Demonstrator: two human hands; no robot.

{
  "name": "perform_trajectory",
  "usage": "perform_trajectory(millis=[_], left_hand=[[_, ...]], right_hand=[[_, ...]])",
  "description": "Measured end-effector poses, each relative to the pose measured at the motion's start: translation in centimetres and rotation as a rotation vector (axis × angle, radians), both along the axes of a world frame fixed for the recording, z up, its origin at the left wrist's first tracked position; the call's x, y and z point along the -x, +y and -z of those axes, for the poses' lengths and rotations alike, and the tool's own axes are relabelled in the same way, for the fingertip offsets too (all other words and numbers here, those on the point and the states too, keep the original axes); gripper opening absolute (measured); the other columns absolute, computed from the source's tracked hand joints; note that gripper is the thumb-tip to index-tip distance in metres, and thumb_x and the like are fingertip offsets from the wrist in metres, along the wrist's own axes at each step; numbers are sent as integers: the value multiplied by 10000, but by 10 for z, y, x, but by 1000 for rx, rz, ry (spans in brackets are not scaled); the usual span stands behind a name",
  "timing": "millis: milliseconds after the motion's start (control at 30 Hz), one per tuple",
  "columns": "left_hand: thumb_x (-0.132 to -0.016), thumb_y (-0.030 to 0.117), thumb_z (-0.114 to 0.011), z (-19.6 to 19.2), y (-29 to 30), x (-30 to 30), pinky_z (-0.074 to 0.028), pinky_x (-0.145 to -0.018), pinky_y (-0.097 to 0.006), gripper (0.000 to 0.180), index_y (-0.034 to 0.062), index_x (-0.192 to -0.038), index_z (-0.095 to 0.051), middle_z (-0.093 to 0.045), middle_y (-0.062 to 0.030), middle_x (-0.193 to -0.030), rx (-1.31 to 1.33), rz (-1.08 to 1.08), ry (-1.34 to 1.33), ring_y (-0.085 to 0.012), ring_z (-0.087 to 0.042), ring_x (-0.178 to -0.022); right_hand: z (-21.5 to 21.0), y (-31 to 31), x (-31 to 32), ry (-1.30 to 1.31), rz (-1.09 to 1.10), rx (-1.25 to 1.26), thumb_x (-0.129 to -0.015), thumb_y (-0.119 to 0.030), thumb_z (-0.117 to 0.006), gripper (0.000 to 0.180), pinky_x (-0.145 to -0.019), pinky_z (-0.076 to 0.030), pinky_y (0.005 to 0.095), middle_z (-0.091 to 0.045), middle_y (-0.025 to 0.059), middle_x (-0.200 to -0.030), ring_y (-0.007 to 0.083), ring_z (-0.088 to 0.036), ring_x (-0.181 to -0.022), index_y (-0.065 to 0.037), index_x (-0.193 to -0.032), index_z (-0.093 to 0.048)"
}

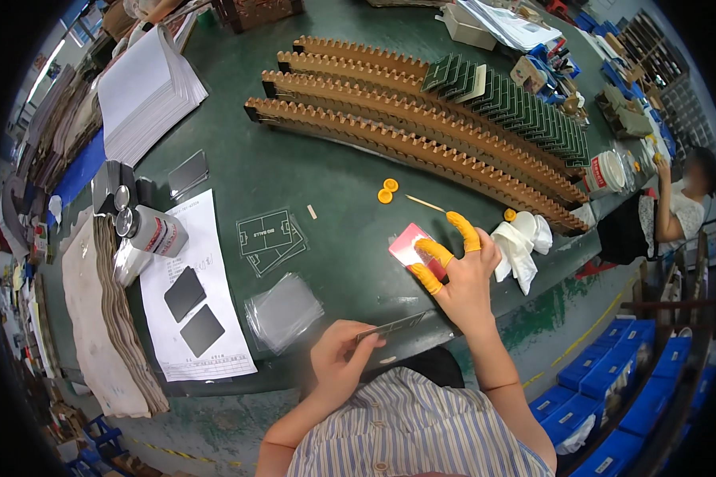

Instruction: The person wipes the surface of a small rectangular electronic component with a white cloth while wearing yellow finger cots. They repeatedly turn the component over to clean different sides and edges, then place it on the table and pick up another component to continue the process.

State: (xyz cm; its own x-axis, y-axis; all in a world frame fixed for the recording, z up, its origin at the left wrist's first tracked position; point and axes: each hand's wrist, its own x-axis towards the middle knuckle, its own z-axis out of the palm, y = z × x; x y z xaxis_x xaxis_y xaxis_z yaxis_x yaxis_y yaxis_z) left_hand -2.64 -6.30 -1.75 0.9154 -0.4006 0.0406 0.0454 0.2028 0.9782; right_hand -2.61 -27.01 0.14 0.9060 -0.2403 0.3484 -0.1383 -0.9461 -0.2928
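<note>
My left hand [342, 359] pinches one end of a thin dark green card with fine light lines [399, 324], held tilted just above the table's front edge. Yellow finger cots cover several fingers of my right hand [463, 274]. Those fingers are spread over a small pink-and-white block [408, 246], and the fingertips appear to touch it; nothing shows gripped in them. Beyond the block lies a thin wooden stick [426, 203]. A crumpled white cloth [519, 248] sits to the right of my right hand.
Long brown slotted racks [406, 119] span the far side, with green cards [525, 103] standing in one. Clear sheets [285, 312], line-printed cards [266, 236], loose yellow finger cots [387, 191] and a white bottle [157, 230] lie leftward. Another person [684, 199] sits at far right.
</note>
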Motion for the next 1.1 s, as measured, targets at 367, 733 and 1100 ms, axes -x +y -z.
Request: perform_trajectory(millis=[367,733,1100], left_hand=[[-809,-76,-561,1,0,1,-515,-713,-263,148,-46,-954,-564,-553,-126,-917,41,-28,19,-200,-617,-813],[-877,-10,-481,-8,-10,-8,-553,-745,-347,91,-47,-960,-494,-584,-168,-956,47,-64,57,-204,-603,-868],[-884,-38,-457,-2,-15,-9,-514,-832,-357,96,-38,-968,-503,-587,-193,-1009,22,-38,-11,-275,-583,-987]], right_hand=[[7,-5,3,-107,-9,-192,-762,-330,-648,346,-950,-230,437,-394,115,-1272,317,-328,-1106,-127,-1041,-624],[29,-25,17,-428,-354,-1641,-810,-197,-546,459,-923,-273,292,-409,95,-1300,164,-390,-1137,6,-1214,-469],[19,2,21,-600,-159,-857,-803,-254,-606,298,-962,-275,357,-427,128,-1157,236,-393,-1110,-29,-996,-585]])
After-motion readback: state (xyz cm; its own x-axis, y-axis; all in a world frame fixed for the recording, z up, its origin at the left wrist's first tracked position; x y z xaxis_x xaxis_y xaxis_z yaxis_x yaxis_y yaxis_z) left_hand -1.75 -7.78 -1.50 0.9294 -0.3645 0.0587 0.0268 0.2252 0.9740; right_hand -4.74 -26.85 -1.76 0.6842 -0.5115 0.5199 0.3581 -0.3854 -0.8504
